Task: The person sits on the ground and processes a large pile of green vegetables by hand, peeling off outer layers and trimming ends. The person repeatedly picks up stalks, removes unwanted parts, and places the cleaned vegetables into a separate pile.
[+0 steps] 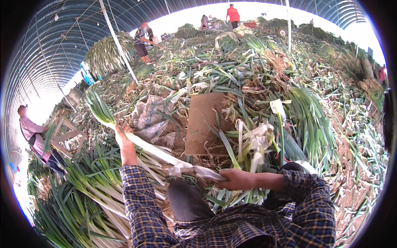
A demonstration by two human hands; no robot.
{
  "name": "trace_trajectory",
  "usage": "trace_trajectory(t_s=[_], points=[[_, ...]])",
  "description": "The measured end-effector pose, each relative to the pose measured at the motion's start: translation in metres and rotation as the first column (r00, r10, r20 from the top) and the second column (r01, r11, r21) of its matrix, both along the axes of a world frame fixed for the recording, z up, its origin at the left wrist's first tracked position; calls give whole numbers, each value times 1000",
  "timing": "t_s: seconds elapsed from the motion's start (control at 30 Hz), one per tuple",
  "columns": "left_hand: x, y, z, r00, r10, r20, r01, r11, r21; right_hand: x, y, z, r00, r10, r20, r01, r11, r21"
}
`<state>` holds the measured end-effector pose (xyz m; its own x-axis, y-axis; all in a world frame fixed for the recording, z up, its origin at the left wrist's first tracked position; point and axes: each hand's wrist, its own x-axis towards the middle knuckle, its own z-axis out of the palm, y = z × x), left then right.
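A long leek or Welsh onion (152,149) stretches slantwise across my knees, its green leaves pointing up and away at the left. My left hand (124,136) grips it where the leaves meet the white shaft. At the lower end, my right hand (237,179) is closed around loose whitish outer skin (204,172) and the end of the stalk; the fingers hide exactly what they pinch. Beneath and beside my left arm lies a heap of similar stalks (102,198) with white shafts and green tops. Torn pale leaves (257,136) stand before my right hand.
A brown board (204,124) lies ahead, beside a crumpled woven sack (153,114). Leaf scraps (223,71) cover the ground. At left, a person (34,130) is by a wooden frame (66,136). Another person (143,40) stands farther off near a metal post (119,43).
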<state>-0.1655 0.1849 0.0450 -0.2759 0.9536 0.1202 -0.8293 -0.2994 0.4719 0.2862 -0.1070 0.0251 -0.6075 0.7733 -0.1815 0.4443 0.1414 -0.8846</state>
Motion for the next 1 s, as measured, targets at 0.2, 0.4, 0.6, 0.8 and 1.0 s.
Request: trace_trajectory(t_s=[0.2,0.4,0.6,0.8,1.0], points=[[-90,1,-23,931,336,-146,-359,917,-176,64,-67,25,819,360,447,-443,891,94],[-56,-1,-49,816,557,-151,-577,772,-268,71,2,18,857,-432,280,262,835,483],[20,-13,-37,828,493,-267,-555,787,-269,-2,69,19,953,-277,124,70,596,800],[60,-7,-35,804,457,-380,-559,799,-222,-69,107,-12,891,-259,374,-304,272,913],[75,-18,-31,859,420,-291,-467,877,-114,-89,99,-20,848,-247,468,-418,230,879]])
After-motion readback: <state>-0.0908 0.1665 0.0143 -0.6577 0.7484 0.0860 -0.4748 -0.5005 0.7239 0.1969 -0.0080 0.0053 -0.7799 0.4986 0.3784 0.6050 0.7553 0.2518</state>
